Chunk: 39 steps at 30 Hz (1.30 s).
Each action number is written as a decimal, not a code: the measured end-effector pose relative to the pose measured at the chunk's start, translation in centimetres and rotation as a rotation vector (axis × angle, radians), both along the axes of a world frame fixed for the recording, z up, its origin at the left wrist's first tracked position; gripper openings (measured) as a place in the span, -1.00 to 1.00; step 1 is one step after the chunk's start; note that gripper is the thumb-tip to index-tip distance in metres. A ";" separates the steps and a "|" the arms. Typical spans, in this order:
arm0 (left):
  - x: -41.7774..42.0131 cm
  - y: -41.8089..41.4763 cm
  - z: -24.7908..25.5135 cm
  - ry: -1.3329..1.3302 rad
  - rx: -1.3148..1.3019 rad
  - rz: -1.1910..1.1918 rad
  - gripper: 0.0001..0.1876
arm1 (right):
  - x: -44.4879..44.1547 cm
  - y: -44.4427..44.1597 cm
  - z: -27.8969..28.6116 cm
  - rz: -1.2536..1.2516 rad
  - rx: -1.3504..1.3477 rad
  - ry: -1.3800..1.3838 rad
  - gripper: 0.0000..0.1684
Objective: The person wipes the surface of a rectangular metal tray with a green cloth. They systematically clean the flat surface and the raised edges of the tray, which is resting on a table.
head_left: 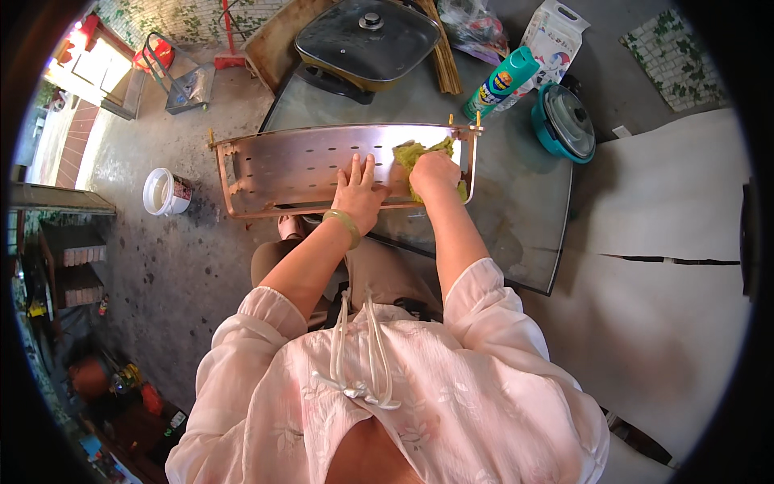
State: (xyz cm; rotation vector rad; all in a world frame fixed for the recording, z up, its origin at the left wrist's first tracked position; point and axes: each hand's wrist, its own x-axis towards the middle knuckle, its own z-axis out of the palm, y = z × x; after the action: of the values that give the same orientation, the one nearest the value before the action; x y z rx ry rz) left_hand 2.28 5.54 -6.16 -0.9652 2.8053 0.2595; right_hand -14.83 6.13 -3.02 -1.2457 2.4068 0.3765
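A long metal tray [284, 163] with rows of oval holes lies across the front of the glass-topped table [508, 212], its left part jutting past the table's edge. My left hand [360, 196] rests flat on the tray near its middle, fingers spread, a pale green bangle [343, 225] on the wrist. In my right hand [435, 174] is a bunched yellow-green cloth [410, 153], pressed against the tray's right end. Small brass-coloured prongs [479, 119] stick up from the tray's far corners.
An electric pan [369, 45] with a dark glass lid stands at the back. Toward the right are a green spray can [500, 81], a white packet [553, 39] and a teal lidded pot [565, 124]. On the floor at left sit a white bucket [162, 192] and a small platform trolley [188, 91].
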 end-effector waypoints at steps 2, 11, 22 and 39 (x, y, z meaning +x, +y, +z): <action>0.1 -0.3 -0.2 -0.007 -0.015 0.000 -0.57 | 0.0 -0.3 -0.2 -0.029 -0.022 -0.007 -0.52; -0.1 -0.2 0.3 -0.053 0.013 0.020 -0.45 | -0.8 -0.4 0.7 -0.066 0.021 -0.054 -0.64; -0.4 -0.1 0.0 -0.094 -0.006 -0.015 -0.45 | 1.3 0.2 -4.0 0.068 -0.139 0.138 -0.65; -0.1 0.2 0.5 -0.063 0.014 -0.012 -0.55 | -1.7 -0.1 -1.8 0.010 -0.017 0.066 -0.64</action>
State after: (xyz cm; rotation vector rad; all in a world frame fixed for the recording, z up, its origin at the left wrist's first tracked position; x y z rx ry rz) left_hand 2.18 5.73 -5.65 -0.9359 2.7475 0.2423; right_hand -16.56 6.04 -4.79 -1.2726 2.4644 0.4062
